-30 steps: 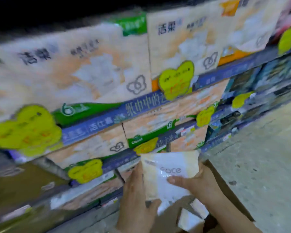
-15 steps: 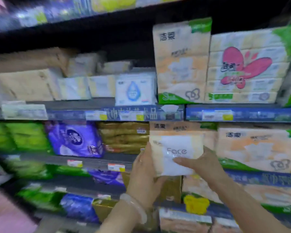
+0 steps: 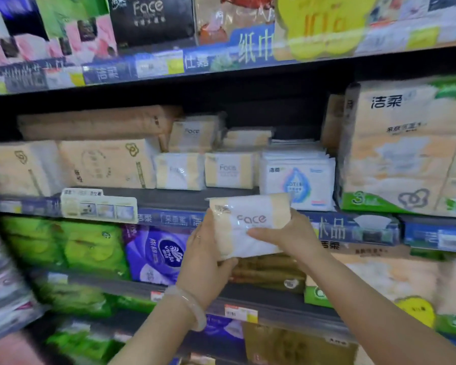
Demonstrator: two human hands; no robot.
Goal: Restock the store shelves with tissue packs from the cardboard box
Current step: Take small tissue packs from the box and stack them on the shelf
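Both hands hold 1 soft white-and-beige plastic tissue pack w/ "Face" printed on front [image 3: 249, 225], up in front of the blue label strip of the middle shelf [image 3: 169, 198], not touching it. Left hand [image 3: 204, 262] grips pack's left end & bottom corner, thumb curled under, fingers hidden behind the pack. Pale translucent bangle [image 3: 192, 306] on left wrist. Right hand [image 3: 291, 237] grips right end, thumb laid across the front below the lettering, other fingers wrapped behind. Pack tilted a bit, right end higher.

On the shelf just above & behind: 2 matching "Face" packs side by side [image 3: 204, 171], 1 more stacked on top [image 3: 195, 133]. Right of those, stack of flat white packs w/ blue drop logo [image 3: 298, 180], just above the held pack. Far right, big beige multi-pack w/ green corner marked 3 [image 3: 403, 148]. Left, beige wrapped bundles [image 3: 103, 164]. Shelf below: purple pack [image 3: 156, 254] & green packs [image 3: 63, 243], left of hands. Edges blurred.
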